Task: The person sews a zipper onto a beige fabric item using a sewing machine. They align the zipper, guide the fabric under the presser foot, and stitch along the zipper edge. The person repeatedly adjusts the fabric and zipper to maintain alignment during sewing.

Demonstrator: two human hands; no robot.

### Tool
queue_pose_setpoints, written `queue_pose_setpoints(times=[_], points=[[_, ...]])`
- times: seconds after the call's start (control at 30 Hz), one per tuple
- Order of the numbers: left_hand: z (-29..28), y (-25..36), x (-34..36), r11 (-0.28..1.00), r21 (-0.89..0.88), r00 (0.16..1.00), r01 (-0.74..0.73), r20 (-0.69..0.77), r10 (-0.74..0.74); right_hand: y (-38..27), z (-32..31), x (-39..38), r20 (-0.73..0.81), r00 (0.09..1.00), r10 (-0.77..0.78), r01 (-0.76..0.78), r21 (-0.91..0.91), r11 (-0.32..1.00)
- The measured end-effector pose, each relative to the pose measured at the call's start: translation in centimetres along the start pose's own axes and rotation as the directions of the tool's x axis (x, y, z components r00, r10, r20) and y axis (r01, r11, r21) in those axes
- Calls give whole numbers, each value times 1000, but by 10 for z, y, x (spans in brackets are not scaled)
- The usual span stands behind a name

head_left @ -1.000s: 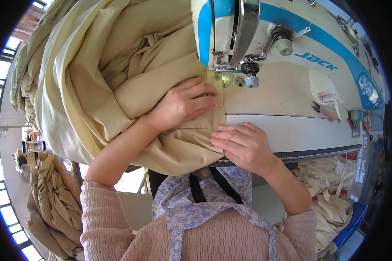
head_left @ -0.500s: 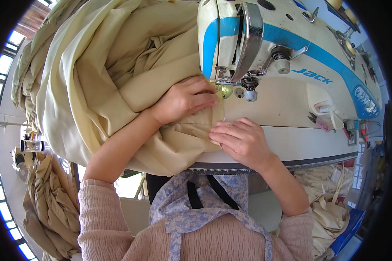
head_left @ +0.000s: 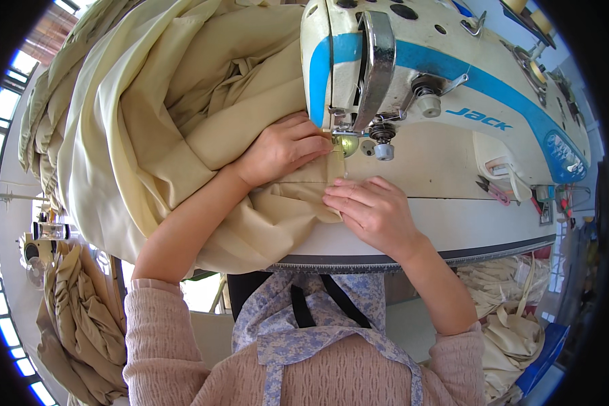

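Observation:
A large heap of beige fabric (head_left: 183, 128) covers the left of the sewing table, and its right edge runs under the needle area of a white and blue sewing machine (head_left: 446, 74). My left hand (head_left: 284, 150) lies on the fabric just left of the presser foot, fingers stretched toward the edge and pressing it down. Nearer to me, my right hand (head_left: 371, 211) pinches the fabric edge between thumb and fingers. A strip of pale yellowish material (head_left: 336, 166) shows along the edge between my hands. My left fingers partly hide the stitching point.
Pink-handled snips (head_left: 495, 192) and a white holder (head_left: 497, 162) sit at the right under the machine arm. A ruler strip (head_left: 413, 260) lines the table's front edge. More beige cloth (head_left: 84, 325) hangs at lower left; pale fabric (head_left: 514, 338) is piled at lower right.
The fabric edge and both hands have shifted slightly away from me, toward the needle. The whole view has also drifted a little, with the machine now farther left.

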State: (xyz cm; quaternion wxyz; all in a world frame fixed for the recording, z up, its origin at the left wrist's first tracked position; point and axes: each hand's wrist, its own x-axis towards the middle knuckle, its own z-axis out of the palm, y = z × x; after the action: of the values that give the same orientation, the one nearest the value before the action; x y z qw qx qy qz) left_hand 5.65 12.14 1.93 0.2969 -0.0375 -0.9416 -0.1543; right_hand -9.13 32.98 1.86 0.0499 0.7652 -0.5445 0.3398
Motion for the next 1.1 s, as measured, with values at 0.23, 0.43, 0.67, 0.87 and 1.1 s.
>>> queue_pose_setpoints(times=[0.23, 0.43, 0.67, 0.87, 1.1], points=[[-1, -4, 1, 997, 47, 998, -58, -16, 59, 0, -2, 2, 15, 1000, 18, -18, 11, 1000], [0, -8, 1, 996, 52, 997, -72, -27, 74, -1, -1, 4, 2, 999, 45, -45, 40, 998], [2, -12, 3, 998, 52, 998, -45, -37, 47, 1, 3, 6, -14, 998, 56, -56, 4, 998], [3, -14, 5, 999, 23, 999, -28, -46, 29, 1, 4, 7, -45, 998, 46, -48, -33, 998], [1, -10, 0, 996, 64, 998, -55, -28, 57, -1, 4, 9, -29, 999, 36, -36, -21, 999]])
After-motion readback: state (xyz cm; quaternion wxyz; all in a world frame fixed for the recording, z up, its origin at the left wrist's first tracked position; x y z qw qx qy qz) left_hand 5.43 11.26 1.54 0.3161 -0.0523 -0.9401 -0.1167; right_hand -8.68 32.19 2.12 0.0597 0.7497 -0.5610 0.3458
